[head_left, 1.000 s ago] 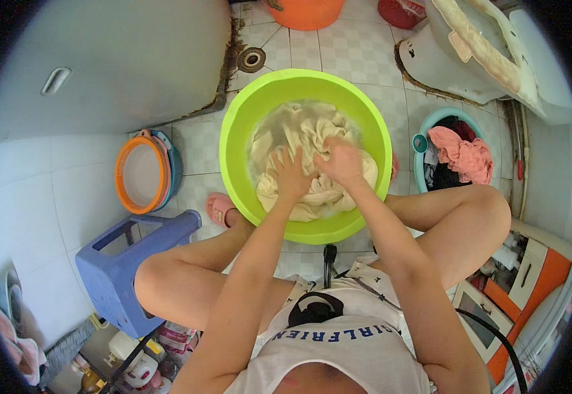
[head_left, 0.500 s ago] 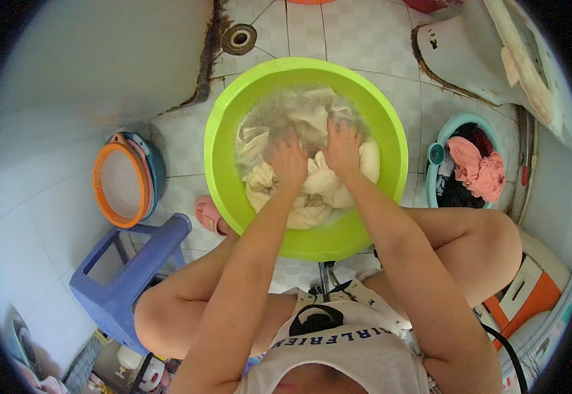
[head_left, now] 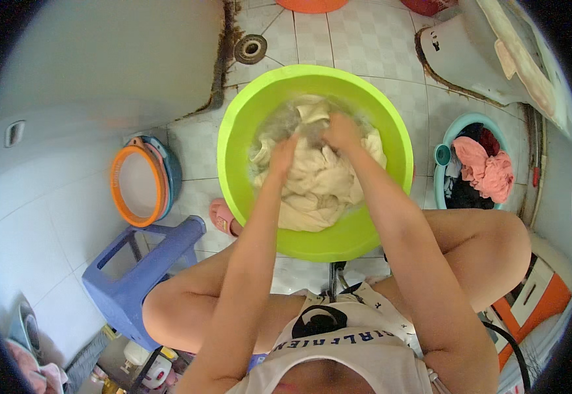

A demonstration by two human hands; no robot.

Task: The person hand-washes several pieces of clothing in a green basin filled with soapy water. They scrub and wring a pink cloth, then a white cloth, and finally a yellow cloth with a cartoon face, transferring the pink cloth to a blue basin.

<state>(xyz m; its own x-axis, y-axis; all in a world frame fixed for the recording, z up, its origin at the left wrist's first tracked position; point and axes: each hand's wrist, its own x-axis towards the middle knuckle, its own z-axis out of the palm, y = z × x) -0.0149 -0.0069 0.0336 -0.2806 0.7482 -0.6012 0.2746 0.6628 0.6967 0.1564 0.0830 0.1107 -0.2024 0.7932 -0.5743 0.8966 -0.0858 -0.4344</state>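
With my left hand and right hand clenching the wet cream cloth, I judge hard scrubbing could slop water over the lime-green round plastic basin at centre frame.

Basin: lime green. Cloth inside: cream (wet). Stool: blue. Small tub: teal, holding pink clothes. Floor tiles: white, faintly checked.

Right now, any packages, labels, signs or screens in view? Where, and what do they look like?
No signs or screens.
Bottles: lower left on the floor by the blue stool; small, whitish with red and yellow patches; label detail too small to tell.
Shirt print: bottom centre, on the person's white top; curved row of dark letters under a black patch.
Orange-and-white box: lower right edge; flat panels, possibly packaging.
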